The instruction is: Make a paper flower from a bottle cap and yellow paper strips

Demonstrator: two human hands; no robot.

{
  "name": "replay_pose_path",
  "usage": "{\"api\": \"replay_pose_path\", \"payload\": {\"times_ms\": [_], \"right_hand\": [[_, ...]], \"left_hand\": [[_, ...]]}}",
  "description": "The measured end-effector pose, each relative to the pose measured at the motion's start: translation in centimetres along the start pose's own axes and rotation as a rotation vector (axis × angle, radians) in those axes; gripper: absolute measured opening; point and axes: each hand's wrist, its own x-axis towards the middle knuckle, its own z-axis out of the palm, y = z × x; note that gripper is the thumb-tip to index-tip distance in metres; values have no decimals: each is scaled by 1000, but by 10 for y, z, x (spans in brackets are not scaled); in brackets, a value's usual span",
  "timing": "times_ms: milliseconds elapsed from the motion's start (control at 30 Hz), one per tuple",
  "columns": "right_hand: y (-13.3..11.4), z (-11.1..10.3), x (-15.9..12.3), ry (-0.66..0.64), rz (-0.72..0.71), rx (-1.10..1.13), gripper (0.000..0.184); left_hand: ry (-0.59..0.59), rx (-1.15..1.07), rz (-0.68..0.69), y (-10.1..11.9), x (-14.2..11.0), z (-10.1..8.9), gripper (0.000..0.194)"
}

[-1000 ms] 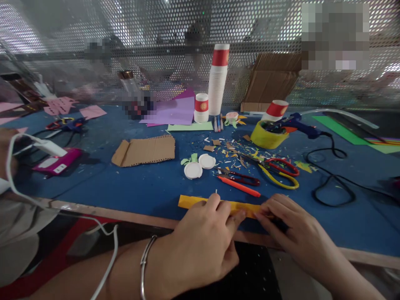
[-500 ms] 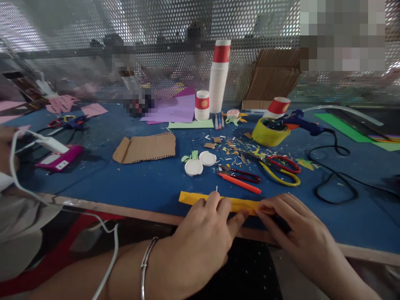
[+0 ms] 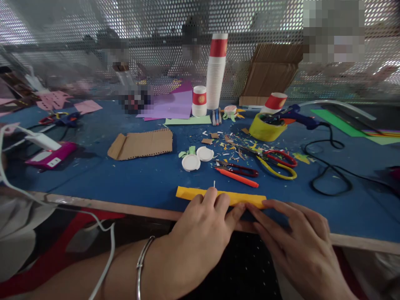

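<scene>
Blue table (image 3: 137, 179), fingers (image 3: 210, 196) on yellow strip (image 3: 245, 197), gold-emblem cup (image 3: 199, 101)

- I can't make out any words or numbers from here.
- A round gold emblem (image 3: 201, 99) sits on the red band of the single upright paper cup (image 3: 199, 109), its details too small to read.
- The tall cup stack (image 3: 215, 77) has a similar red band.

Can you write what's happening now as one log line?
left hand: on yellow strip | right hand: touching strip's right end | strip: along blue table's near edge | orange pen: beyond strip
</scene>
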Motion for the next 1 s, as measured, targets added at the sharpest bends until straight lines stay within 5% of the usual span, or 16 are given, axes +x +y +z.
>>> {"api": "replay_pose_path", "payload": {"times_ms": [500,1000], "right_hand": [[9,4,-17,-5,17,2,41],[11,-2,-15,-54,27,40,37]], "left_hand": [[80,-3,-37,6,0,3,40],[36,58,-53,9,-2,5,45]]}}
